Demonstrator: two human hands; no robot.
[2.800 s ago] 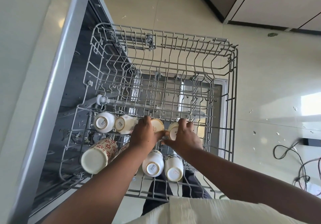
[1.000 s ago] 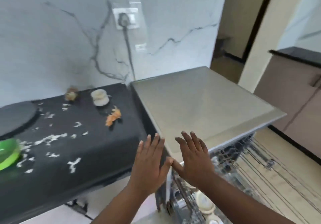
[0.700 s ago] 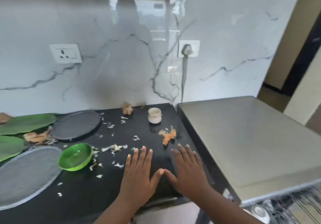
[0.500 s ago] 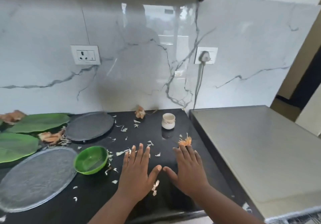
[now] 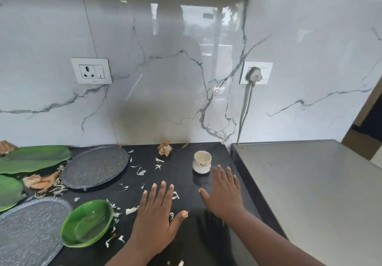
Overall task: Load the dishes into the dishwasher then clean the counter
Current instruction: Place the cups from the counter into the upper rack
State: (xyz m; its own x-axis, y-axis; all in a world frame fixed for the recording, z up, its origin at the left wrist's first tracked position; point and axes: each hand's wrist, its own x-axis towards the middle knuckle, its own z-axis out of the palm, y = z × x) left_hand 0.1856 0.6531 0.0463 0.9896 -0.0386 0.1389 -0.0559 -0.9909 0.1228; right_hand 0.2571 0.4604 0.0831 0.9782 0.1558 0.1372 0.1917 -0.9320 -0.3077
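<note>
Cup [image 5: 202, 161], small, white w/ dark motif, stands upright on the black bench [image 5: 182, 185], near the bench's right edge and a bit fwd of the marble wall. 1 cup only. Dishwasher top [image 5: 314, 187], grey metal, butts against the bench just right of the cup and sits a little higher, so a step runs along that side.

Right hand [image 5: 224, 194] hovers just in front-right of the cup, palm down, fingers [image 5: 220, 176] straight and slightly spread, tips near the cup's base but can't tell if touching; holding nothing. Left hand [image 5: 158, 218] is left of and nearer than the cup, palm down, fingers spread wide, thumb out toward the right hand; holding nothing. Whether either palm rests on the bench can't tell. Bare bench shows between the two hands and between left hand and cup.

Left of the cup: 2 grey speckled plates, far plate [image 5: 95, 166] well left of the cup, near plate [image 5: 29, 232] further left at the bench's front. 1 green bowl [image 5: 86, 223] just right of the near plate, beside the left hand. 2 green leaf-shaped dishes [image 5: 35, 158] at far left. White and tan peel scraps [image 5: 140, 171] lie scattered left of the cup; one tan clump [image 5: 164, 148] sits by the wall behind-left of it.

Wall behind the cup: 2 sockets, left socket [image 5: 91, 71] free, right socket [image 5: 256, 73] w/ plug and cord dropping behind the dishwasher top.
</note>
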